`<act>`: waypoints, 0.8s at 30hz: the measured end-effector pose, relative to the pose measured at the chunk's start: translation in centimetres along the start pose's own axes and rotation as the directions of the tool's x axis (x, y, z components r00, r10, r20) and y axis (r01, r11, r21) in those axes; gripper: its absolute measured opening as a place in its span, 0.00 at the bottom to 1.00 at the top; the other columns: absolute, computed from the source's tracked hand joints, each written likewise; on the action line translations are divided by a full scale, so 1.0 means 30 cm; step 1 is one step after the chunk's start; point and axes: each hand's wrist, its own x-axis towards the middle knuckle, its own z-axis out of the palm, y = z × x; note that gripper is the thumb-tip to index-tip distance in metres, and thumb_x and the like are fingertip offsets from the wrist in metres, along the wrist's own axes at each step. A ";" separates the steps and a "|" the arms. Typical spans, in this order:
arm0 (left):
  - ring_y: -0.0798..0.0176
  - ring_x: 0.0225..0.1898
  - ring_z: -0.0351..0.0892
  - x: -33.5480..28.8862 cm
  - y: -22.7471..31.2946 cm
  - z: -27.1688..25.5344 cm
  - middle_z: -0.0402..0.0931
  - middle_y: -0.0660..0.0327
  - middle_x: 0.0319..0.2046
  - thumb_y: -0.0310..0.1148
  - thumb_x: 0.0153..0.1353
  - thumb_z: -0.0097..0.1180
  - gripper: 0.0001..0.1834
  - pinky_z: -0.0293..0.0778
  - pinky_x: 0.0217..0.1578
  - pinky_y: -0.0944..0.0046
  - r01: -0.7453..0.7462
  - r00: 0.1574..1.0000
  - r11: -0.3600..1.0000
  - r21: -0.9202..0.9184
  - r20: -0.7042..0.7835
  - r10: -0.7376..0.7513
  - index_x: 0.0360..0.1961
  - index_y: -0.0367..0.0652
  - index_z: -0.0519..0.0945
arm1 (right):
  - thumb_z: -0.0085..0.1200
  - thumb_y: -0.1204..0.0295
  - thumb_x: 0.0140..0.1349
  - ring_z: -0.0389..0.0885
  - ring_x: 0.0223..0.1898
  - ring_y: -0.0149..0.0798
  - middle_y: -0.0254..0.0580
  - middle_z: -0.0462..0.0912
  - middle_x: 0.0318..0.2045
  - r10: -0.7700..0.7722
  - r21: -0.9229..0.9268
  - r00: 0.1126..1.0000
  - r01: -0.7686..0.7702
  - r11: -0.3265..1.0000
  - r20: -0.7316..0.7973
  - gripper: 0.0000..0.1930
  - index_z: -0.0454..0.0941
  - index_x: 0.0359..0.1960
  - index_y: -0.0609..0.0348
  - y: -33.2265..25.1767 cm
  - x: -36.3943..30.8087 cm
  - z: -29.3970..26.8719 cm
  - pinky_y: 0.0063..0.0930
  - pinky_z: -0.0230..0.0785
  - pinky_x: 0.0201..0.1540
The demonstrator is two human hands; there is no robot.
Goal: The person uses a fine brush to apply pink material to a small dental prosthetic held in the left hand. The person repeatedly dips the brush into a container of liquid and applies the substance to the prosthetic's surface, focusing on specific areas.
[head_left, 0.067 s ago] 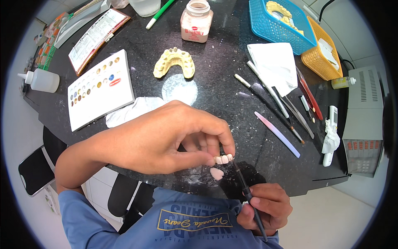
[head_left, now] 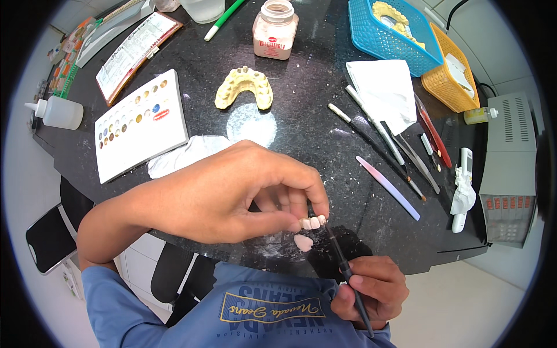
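Observation:
My left hand (head_left: 249,191) reaches over the dark worktop from the left. Its thumb and forefinger pinch a short dental bridge (head_left: 314,223) of several pale tooth crowns at the table's near edge. My right hand (head_left: 377,287), lower right, is closed round a slim black brush-like tool (head_left: 345,265). The tool slants up to the left, and its dark, thin tip is at the bridge's right end; whether it touches is too small to tell. Just below the bridge is a pale pink, flat lump (head_left: 303,243). A cream plaster dental arch (head_left: 243,81) stands farther back.
A white palette (head_left: 139,130) lies at left beside a white tissue (head_left: 188,155). Behind the arch stands an open jar (head_left: 275,32) of pink powder. Brushes, tweezers (head_left: 415,156) and a nail file (head_left: 387,187) lie to the right, below blue (head_left: 394,49) and yellow (head_left: 447,75) baskets.

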 end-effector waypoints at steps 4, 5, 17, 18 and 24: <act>0.66 0.37 0.83 0.001 0.004 -0.001 0.82 0.56 0.41 0.14 0.54 0.59 0.16 0.84 0.37 0.69 0.004 1.000 1.000 0.000 0.005 -0.004 0.44 0.38 0.83 | 0.70 0.77 0.44 0.84 0.23 0.42 0.48 0.83 0.27 0.021 -0.006 0.999 -0.021 1.000 -0.041 0.16 0.77 0.35 0.62 -0.010 -0.007 0.002 0.26 0.77 0.23; 0.66 0.37 0.83 0.000 0.004 -0.001 0.82 0.56 0.41 0.14 0.54 0.59 0.16 0.84 0.37 0.70 0.007 1.000 1.000 0.002 0.005 -0.007 0.44 0.38 0.83 | 0.70 0.77 0.44 0.84 0.24 0.42 0.48 0.83 0.27 0.024 -0.010 0.999 -0.025 1.000 -0.042 0.16 0.77 0.35 0.61 -0.011 -0.007 0.003 0.26 0.77 0.23; 0.67 0.37 0.83 0.001 0.000 0.000 0.82 0.57 0.42 0.15 0.54 0.60 0.15 0.85 0.36 0.69 -0.008 1.000 1.000 0.004 -0.003 0.008 0.44 0.38 0.83 | 0.69 0.76 0.46 0.84 0.23 0.42 0.47 0.82 0.26 0.025 -0.018 0.999 -0.026 1.000 -0.022 0.15 0.76 0.34 0.61 -0.009 -0.004 0.002 0.26 0.77 0.22; 0.67 0.37 0.83 0.001 -0.001 0.000 0.82 0.57 0.42 0.15 0.54 0.60 0.15 0.85 0.36 0.69 -0.009 1.000 1.000 0.003 -0.003 0.009 0.44 0.38 0.83 | 0.69 0.76 0.46 0.84 0.23 0.42 0.47 0.82 0.26 0.029 -0.019 0.999 -0.029 0.999 -0.023 0.14 0.76 0.34 0.61 -0.011 -0.002 0.002 0.26 0.77 0.22; 0.67 0.37 0.83 0.001 0.001 -0.001 0.82 0.57 0.41 0.16 0.54 0.60 0.15 0.85 0.37 0.70 -0.005 1.000 1.000 0.007 0.000 0.005 0.44 0.38 0.83 | 0.69 0.76 0.46 0.84 0.22 0.42 0.48 0.82 0.26 0.018 -0.011 0.999 -0.019 1.000 -0.026 0.14 0.77 0.33 0.61 -0.007 -0.005 0.000 0.26 0.77 0.22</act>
